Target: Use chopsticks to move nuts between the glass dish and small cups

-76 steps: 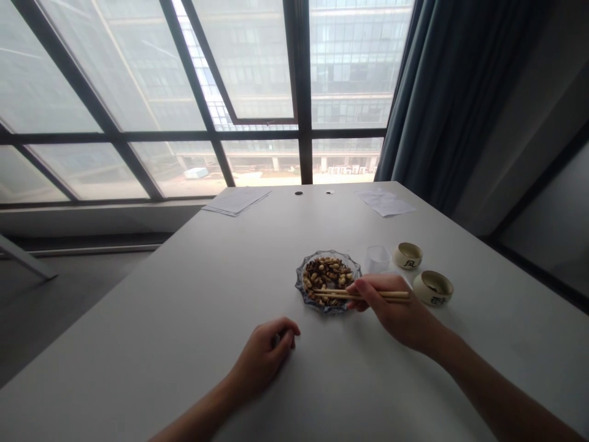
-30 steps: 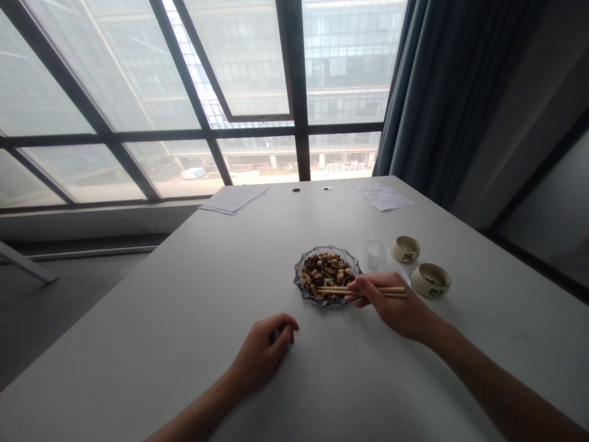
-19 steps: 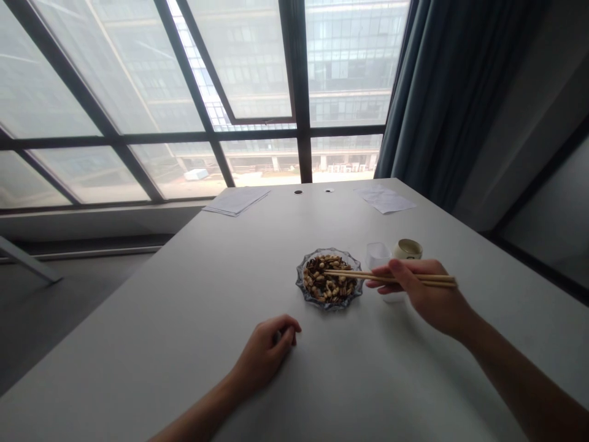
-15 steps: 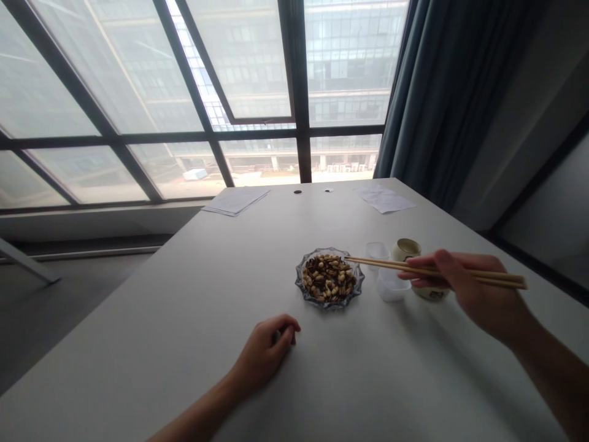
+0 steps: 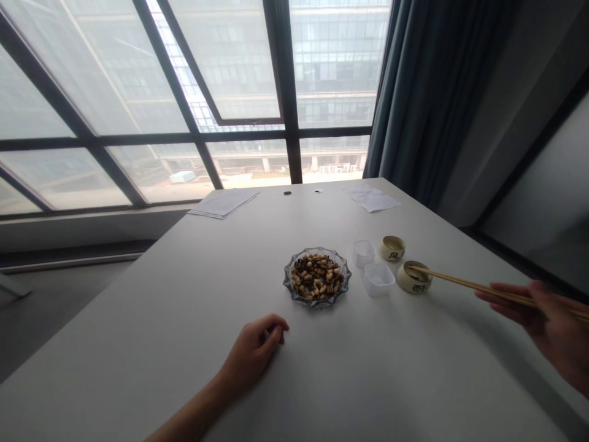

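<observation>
My right hand grips a pair of wooden chopsticks. Their tips are at the opening of the nearer cream ceramic cup, which bears a dark character; something dark shows inside it. Whether the tips pinch anything is too small to tell. My left hand rests on the table with its fingers loosely curled in and nothing visible in them. Just beyond it stands a scalloped glass bowl of mixed nuts and seeds, some pale, some dark brown.
Two clear plastic containers stand between the bowl and the cups. A second cream cup is behind the nearer one. Sheets of paper lie at the far left of the white table, more paper at the far right.
My right hand has moved right with the chopsticks, taking their tips from the bowl's edge to the nearer cup. The view has shifted slightly; my left hand stays resting.
</observation>
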{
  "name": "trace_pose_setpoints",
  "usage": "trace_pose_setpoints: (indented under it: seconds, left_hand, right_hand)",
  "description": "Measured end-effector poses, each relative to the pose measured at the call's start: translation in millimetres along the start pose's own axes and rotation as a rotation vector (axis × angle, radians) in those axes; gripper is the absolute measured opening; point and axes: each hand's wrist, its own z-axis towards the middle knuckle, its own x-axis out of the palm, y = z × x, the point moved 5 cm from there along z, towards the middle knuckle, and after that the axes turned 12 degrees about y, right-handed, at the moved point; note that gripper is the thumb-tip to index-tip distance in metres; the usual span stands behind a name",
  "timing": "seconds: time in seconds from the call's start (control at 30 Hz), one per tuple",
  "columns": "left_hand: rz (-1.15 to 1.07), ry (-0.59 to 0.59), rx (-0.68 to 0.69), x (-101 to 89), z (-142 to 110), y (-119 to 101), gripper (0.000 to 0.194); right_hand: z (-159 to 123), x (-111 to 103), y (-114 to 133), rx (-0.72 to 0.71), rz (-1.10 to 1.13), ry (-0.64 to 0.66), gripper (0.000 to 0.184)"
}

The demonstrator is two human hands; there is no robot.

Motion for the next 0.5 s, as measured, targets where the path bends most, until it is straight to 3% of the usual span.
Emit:
trace_pose_setpoints:
  seconds: [0.07,0.23,0.4,0.5]
  left_hand:
    - [0.006,0.008,0.002,0.1,0.0,0.7,0.03]
    - [-0.001,0.013,-0.002,0.1,0.5,-0.5,0.031]
    - [-0.002,0.006,-0.004,-0.9,1.3,-2.4,0.031]
    - [-0.004,0.0,0.003,-1.3,0.8,-2.9,0.03]
  right_hand:
    - [-1.0,1.5,-5.2,0.075,0.111,0.001,0.033]
    - [3.2,0.4,-8.7,0.135,0.122,-0.008,0.034]
    - [6.6,-18.6,-11.8,0.188,0.104,-0.06,0.041]
    - [6.9,-31.7,-10.4,0.152,0.066,-0.062,0.04]
